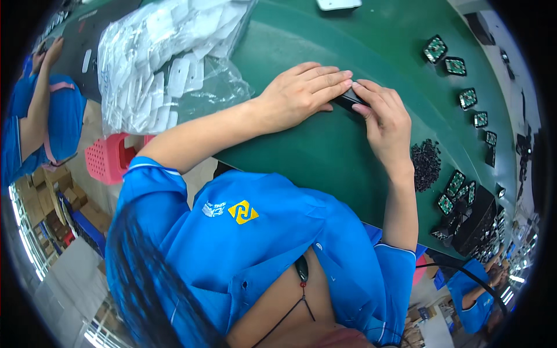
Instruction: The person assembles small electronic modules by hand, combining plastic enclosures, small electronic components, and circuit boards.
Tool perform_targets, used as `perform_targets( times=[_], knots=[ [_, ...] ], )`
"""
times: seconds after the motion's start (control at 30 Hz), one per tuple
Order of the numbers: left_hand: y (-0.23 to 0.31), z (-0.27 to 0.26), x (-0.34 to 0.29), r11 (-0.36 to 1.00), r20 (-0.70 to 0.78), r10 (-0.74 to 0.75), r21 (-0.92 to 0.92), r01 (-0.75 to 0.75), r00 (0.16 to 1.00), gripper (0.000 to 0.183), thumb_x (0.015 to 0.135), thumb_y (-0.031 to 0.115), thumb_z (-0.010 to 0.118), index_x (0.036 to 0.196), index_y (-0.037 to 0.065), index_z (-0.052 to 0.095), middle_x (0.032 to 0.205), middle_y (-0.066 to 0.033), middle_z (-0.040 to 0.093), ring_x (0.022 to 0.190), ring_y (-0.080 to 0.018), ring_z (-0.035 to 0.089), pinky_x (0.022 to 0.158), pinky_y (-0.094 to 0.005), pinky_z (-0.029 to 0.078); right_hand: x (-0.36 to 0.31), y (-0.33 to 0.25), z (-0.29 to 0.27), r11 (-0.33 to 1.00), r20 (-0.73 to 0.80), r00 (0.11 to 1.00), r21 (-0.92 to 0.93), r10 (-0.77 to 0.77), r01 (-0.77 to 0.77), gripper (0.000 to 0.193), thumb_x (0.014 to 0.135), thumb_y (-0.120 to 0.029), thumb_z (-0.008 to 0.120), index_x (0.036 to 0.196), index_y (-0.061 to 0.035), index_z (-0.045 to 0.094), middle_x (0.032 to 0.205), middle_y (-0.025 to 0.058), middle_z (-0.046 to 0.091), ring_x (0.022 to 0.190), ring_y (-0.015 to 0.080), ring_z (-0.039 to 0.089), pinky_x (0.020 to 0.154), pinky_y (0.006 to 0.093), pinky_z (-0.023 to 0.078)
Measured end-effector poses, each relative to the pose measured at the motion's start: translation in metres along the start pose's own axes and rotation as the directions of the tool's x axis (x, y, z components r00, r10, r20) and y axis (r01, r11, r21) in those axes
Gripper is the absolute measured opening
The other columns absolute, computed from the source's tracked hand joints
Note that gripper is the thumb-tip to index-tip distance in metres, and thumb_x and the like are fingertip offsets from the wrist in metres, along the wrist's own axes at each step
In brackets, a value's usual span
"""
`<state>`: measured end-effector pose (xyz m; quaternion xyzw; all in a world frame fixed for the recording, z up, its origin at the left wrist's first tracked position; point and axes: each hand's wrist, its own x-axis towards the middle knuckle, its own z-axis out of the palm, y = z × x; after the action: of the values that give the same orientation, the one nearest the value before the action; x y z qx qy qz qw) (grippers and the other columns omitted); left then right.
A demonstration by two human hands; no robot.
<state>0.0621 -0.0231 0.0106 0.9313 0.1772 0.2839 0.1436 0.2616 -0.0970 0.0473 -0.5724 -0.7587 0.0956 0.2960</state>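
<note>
A small black plastic case (349, 100) lies low over the green table between my hands, mostly hidden by the fingers. My left hand (296, 95) reaches over from the left, its fingers straight and together, the fingertips pressed on the case's far left part and the thumb tucked by its near side. From the right, my right hand (386, 116) pinches the other end, fingers bent over the top and thumb against the near edge. What is inside the case cannot be seen.
A clear bag of white plastic plates (168, 64) covers the table's left. Several black cases with green circuit boards (455, 65) line the right. A heap of small black parts (425, 165) lies beside my right forearm. A black box (476, 220) stands near the right edge. Co-workers (43, 116) sit nearby.
</note>
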Motion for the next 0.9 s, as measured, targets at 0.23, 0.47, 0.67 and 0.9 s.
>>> perform_targets(
  times=[0.23,0.47,0.67,0.9],
  knots=[
    [-0.002,0.013,0.028,1.000,-0.109,-0.003,0.002,0.003,0.994,0.044,0.070,0.010,0.071,0.110,0.001,0.057,0.105,-0.0133,0.062,0.095,-0.0300,0.060,0.082,-0.0395,0.050,0.003,0.021,-0.008,0.899,0.002,0.952,0.329,0.306,-0.290,0.026,0.084,-0.022,0.065,0.105,-0.0061,0.066,0.104,0.0093,0.066,0.096,0.0258,0.061,0.086,0.0350,0.048],
    [-0.018,0.029,0.089,0.820,-0.014,-0.467,-0.382,0.426,0.884,0.029,0.090,0.022,0.059,0.106,-0.001,0.061,0.081,-0.0157,0.065,0.071,-0.0266,0.064,0.065,-0.0355,0.050,-0.045,0.043,-0.055,0.872,-0.467,0.738,0.308,0.487,-0.381,0.019,0.086,-0.017,0.064,0.101,-0.0061,0.068,0.095,0.0082,0.065,0.085,0.0201,0.061,0.076,0.0300,0.047],
    [-0.049,0.051,0.151,0.676,0.260,-0.620,-0.302,0.672,0.740,0.037,0.092,0.033,0.053,0.109,0.001,0.063,0.073,-0.0104,0.068,0.062,-0.0176,0.064,0.062,-0.0331,0.050,-0.116,0.083,-0.100,0.737,-0.508,0.622,0.038,0.595,-0.675,0.014,0.084,-0.012,0.065,0.096,-0.0076,0.069,0.091,0.0049,0.065,0.081,0.0179,0.060,0.071,0.0299,0.048],
    [-0.054,0.054,0.144,0.765,0.075,-0.644,0.075,0.639,0.762,0.041,0.090,0.040,0.053,0.118,0.010,0.057,0.102,-0.0180,0.067,0.097,-0.0375,0.063,0.084,-0.0464,0.048,-0.120,0.096,-0.098,0.826,-0.246,0.837,-0.181,0.488,-0.534,0.017,0.080,-0.011,0.065,0.097,-0.0064,0.067,0.091,0.0091,0.060,0.090,0.0283,0.057,0.079,0.0361,0.046]
  ],
)
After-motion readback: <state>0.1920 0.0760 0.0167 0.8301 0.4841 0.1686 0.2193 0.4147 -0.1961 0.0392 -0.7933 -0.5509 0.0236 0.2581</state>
